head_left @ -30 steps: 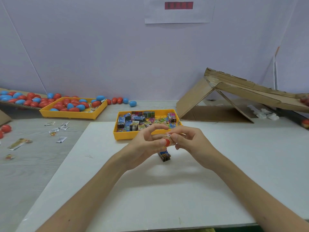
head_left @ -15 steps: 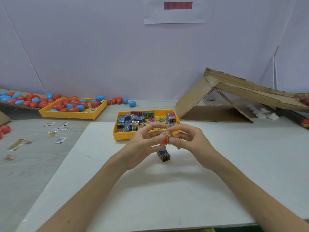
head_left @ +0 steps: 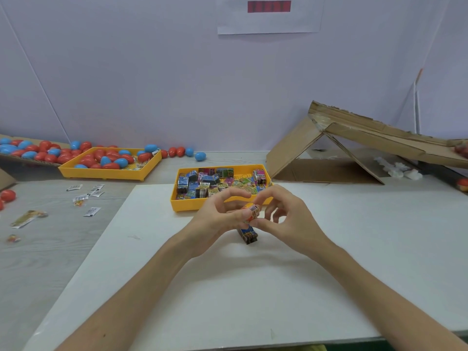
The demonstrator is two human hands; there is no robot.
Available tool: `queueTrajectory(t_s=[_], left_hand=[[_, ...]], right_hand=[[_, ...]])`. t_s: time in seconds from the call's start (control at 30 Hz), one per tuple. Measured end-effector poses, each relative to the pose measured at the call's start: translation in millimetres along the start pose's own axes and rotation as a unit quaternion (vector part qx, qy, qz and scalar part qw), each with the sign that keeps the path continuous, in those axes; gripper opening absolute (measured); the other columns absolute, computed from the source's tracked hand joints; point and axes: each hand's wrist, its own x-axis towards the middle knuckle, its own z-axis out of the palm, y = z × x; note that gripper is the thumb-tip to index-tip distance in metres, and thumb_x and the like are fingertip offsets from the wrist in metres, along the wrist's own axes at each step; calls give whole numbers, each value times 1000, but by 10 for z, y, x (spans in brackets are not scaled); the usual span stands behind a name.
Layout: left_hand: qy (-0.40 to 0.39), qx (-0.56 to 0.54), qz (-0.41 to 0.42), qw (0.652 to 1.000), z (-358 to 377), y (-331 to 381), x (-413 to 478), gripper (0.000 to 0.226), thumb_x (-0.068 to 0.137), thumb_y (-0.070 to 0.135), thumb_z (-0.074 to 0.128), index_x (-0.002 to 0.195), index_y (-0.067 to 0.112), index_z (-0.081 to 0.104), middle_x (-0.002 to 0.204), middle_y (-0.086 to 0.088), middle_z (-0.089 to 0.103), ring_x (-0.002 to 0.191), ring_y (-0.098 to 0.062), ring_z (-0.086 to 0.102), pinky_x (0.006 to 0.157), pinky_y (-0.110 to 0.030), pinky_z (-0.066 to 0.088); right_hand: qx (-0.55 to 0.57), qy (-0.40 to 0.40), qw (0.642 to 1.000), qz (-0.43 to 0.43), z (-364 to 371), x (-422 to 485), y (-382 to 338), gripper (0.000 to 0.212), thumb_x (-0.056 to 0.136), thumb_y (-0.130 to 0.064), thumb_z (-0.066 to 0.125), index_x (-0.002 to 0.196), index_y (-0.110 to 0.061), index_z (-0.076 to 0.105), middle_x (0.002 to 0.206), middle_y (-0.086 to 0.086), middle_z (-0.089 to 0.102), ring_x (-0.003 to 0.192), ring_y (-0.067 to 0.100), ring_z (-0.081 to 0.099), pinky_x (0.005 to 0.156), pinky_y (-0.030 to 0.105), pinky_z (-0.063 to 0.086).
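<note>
Two hands meet over the middle of the white board (head_left: 228, 287), and between them sits a small orange capsule (head_left: 250, 212) with a printed wrapper across it, held up off the surface. The left hand (head_left: 215, 219) curls its thumb and fingers round the capsule's near side, and the right hand (head_left: 291, 219) pinches the other end between thumb and forefinger, its remaining fingers fanned loosely. Just below them, a small printed box (head_left: 248, 235) lies on the board, partly hidden by the hands. Right behind the knuckles is a yellow tray (head_left: 192, 206) packed with more printed boxes. Off to the left on the grey table, a second yellow tray (head_left: 101, 175) holds red and blue eggs, with loose sachets (head_left: 90, 212) scattered near it. A cardboard ramp (head_left: 354, 130) leans at the right.
</note>
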Motion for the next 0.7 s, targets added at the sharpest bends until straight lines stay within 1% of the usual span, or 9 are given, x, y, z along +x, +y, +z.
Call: queueTrajectory(t_s=[0.07,0.17,0.23,0.33,0.4,0.5,0.57,0.6,0.7], left_hand=[[-7,-6,-4,1000,-7,-1,5,40,86,12,73,124,13,60,118,-21,71,113,-41,66,96,-52,54],[-22,-28,-14,999,-8,25,16,44,87,10,72,128,12,57,120,-20,71,109,-36,68,90,-43,59],[-30,-37,-15,999,-6,31,21,48,87,7,72,131,11,54,121,-20,70,111,-37,68,87,-39,59],[-23,-38,-16,999,-1,19,27,47,84,5,74,128,8,56,118,-18,71,110,-36,69,88,-38,59],[-11,-29,-18,999,-1,9,28,43,84,5,75,124,7,59,116,-19,71,108,-37,69,90,-40,59],[7,-16,-9,1000,-17,0,24,33,86,5,74,117,8,65,114,-19,72,105,-35,71,89,-38,59],[19,-16,0,1000,-17,6,18,29,84,5,75,112,10,69,111,-16,72,102,-31,71,87,-37,59],[21,-16,3,1000,-12,9,14,28,83,7,75,110,12,71,109,-15,73,101,-29,71,86,-35,59],[23,-12,3,1000,17,20,4,28,81,9,77,107,15,73,107,-11,74,100,-25,72,82,-31,58]], right_hand=[[-7,-1,1000,-3,3,-6,-2,31,80,-18,85,100,-26,64,102,-4,64,69,17,62,57,28,50],[-21,-15,1000,-7,6,-6,-9,34,81,-21,84,106,-30,64,104,-7,61,74,17,63,58,31,52],[-33,-20,999,-10,20,-2,-9,35,81,-22,84,109,-28,64,105,-7,59,76,17,63,58,35,53],[-62,1,998,-23,13,1,-3,34,79,-18,85,107,-22,65,105,-7,59,78,15,62,58,37,53],[-75,13,997,-31,-4,4,9,35,79,-17,86,105,-23,64,104,-9,59,77,16,62,57,35,52],[-37,12,999,-13,-9,10,-1,33,79,-29,84,105,-30,64,102,-13,59,75,15,63,58,28,53],[0,28,1000,4,2,11,-19,27,79,-39,80,102,-36,65,97,-14,61,73,15,64,62,29,56],[11,41,999,10,5,11,-25,26,79,-41,79,101,-37,67,93,-13,63,71,15,65,63,32,58],[46,65,996,25,7,10,-15,27,81,-28,83,104,-29,68,86,-11,68,71,17,71,69,39,61]])
